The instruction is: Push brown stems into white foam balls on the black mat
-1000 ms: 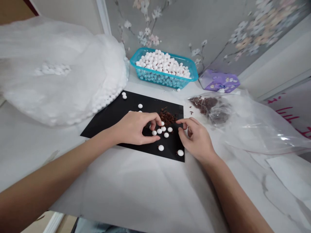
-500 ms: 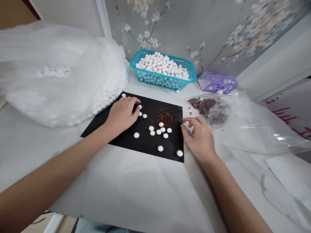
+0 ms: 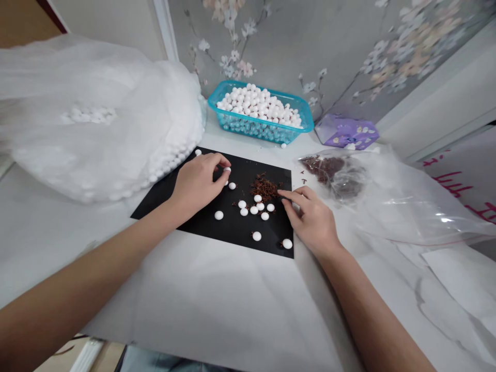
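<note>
A black mat (image 3: 201, 227) lies on the white table with several white beads (image 3: 253, 206) scattered on it and a small heap of dark red-brown bits (image 3: 264, 187). My left hand (image 3: 197, 182) rests at the mat's far left part, its fingertips pinched on one white bead (image 3: 227, 169). My right hand (image 3: 310, 219) sits at the mat's right edge, thumb and forefinger pressed together just right of the brown heap; what they hold, if anything, is too small to name.
A teal basket (image 3: 306, 111) full of white beads stands at the back. A large white bag (image 3: 96, 113) of beads fills the left. A clear plastic bag (image 3: 387, 201) with more brown bits lies at the right, a purple packet (image 3: 344, 132) behind it.
My left hand left the bead cluster, moved to the far left of the mat and pinched a bead there. My right hand shifted slightly toward the brown heap.
</note>
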Action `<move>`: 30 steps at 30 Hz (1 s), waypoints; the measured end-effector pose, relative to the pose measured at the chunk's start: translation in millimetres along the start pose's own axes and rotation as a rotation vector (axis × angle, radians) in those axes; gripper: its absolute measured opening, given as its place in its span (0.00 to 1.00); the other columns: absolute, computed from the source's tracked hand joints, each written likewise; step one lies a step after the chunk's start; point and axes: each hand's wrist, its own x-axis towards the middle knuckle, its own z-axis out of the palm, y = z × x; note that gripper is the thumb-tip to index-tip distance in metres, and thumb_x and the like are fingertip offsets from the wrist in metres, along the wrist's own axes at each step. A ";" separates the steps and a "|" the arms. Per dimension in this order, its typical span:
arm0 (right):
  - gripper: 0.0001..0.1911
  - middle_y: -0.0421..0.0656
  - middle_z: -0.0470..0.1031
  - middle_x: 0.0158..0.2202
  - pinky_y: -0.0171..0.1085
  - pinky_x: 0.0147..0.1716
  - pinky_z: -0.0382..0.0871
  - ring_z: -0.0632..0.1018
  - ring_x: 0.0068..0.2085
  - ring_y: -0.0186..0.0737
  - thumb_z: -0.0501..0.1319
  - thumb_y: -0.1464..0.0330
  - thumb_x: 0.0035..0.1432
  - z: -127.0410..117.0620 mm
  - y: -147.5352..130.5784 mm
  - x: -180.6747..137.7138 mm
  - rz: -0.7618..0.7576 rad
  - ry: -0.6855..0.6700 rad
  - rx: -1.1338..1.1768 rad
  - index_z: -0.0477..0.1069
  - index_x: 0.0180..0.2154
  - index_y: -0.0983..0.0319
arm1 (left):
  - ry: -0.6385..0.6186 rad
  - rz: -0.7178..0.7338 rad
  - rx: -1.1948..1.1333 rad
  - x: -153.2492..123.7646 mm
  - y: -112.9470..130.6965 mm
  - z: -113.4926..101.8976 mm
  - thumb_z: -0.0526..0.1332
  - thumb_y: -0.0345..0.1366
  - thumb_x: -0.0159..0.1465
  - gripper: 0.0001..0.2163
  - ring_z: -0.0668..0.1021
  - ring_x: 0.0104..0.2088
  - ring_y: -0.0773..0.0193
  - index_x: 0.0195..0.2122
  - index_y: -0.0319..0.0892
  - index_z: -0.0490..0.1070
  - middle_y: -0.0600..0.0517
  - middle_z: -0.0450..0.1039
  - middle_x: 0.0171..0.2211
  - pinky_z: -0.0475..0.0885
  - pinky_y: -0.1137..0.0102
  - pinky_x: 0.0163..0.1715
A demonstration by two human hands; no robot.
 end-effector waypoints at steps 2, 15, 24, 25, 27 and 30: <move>0.10 0.40 0.72 0.35 0.32 0.23 0.61 0.68 0.21 0.29 0.55 0.69 0.59 -0.3 0.2 -0.2 -0.006 0.013 0.008 0.74 0.39 0.58 | 0.004 0.027 -0.086 -1.3 6.2 -2.3 0.56 0.37 0.60 0.06 0.75 0.34 0.63 0.36 0.43 0.69 0.52 0.74 0.35 0.67 0.71 0.33; 0.05 0.39 0.67 0.30 0.32 0.21 0.60 0.64 0.21 0.29 0.55 0.69 0.58 -6.2 -14.7 -1.5 0.020 0.067 0.243 0.69 0.33 0.60 | -0.410 0.379 -0.437 -20.5 29.1 2.7 0.61 0.33 0.56 0.08 0.75 0.31 0.69 0.38 0.43 0.70 0.56 0.75 0.32 0.68 0.74 0.33; 0.07 0.39 0.66 0.27 0.31 0.20 0.60 0.68 0.24 0.30 0.55 0.70 0.57 -2.8 -35.2 -12.1 -0.163 -0.005 0.367 0.71 0.30 0.60 | -0.402 0.432 -0.269 -18.0 25.1 1.4 0.61 0.34 0.55 0.08 0.76 0.31 0.69 0.37 0.45 0.69 0.56 0.75 0.33 0.66 0.76 0.31; 0.07 0.40 0.66 0.27 0.31 0.20 0.61 0.68 0.24 0.30 0.55 0.70 0.57 -2.5 -35.5 -12.3 -0.169 -0.003 0.358 0.71 0.30 0.60 | -0.403 0.433 -0.267 -18.0 25.2 1.5 0.61 0.35 0.55 0.07 0.76 0.31 0.69 0.36 0.45 0.68 0.57 0.75 0.33 0.66 0.76 0.32; 0.07 0.40 0.67 0.27 0.30 0.20 0.60 0.68 0.24 0.30 0.54 0.71 0.58 -1.7 -35.8 -12.5 -0.176 -0.002 0.341 0.70 0.31 0.61 | -0.403 0.441 -0.268 -17.8 25.3 1.9 0.61 0.35 0.55 0.07 0.76 0.32 0.69 0.35 0.45 0.68 0.57 0.75 0.32 0.65 0.76 0.32; 0.07 0.40 0.66 0.27 0.30 0.20 0.60 0.69 0.24 0.30 0.55 0.71 0.58 0.2 -36.3 -12.6 -0.181 -0.012 0.323 0.70 0.31 0.61 | -0.378 0.447 -0.259 -17.6 25.4 2.6 0.62 0.35 0.55 0.08 0.76 0.32 0.68 0.36 0.44 0.67 0.58 0.75 0.31 0.65 0.75 0.31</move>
